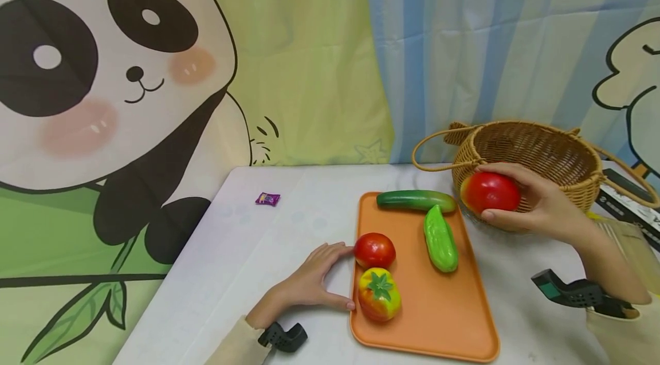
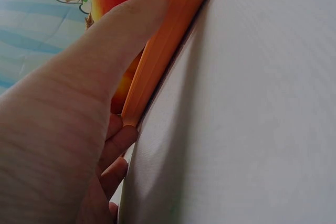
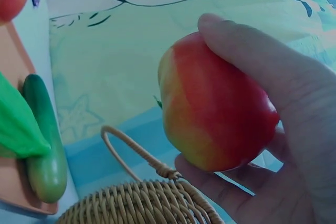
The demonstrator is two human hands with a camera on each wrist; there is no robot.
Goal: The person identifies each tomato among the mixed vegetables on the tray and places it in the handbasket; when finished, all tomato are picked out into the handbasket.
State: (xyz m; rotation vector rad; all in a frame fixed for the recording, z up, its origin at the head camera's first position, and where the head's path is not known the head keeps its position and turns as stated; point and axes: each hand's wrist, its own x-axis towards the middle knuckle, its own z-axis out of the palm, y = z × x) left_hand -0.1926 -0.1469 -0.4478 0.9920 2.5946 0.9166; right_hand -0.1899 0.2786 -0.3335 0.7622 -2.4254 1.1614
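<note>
My right hand (image 1: 541, 204) grips a red and yellow toy tomato (image 1: 491, 192) between thumb and fingers, raised in front of the wicker basket (image 1: 536, 150). In the right wrist view, the tomato's (image 3: 215, 108) yellowish side faces away from the palm. Along the left edge of the orange tray (image 1: 428, 313) lies my left hand (image 1: 311, 282), thumb and fingers spread, with fingertips at the rim. On the tray are a red tomato (image 1: 374, 250), a yellow-red tomato (image 1: 380, 294) with a green leafy top, a cucumber (image 1: 416, 200) and a bright green pepper-like vegetable (image 1: 440, 239).
A small purple wrapped candy (image 1: 268, 199) lies on the white table (image 1: 247, 244), left of the tray. Behind the table hangs a printed cloth (image 1: 309, 55). Right of the basket are a dark flat object and a black-and-white box (image 1: 631, 204).
</note>
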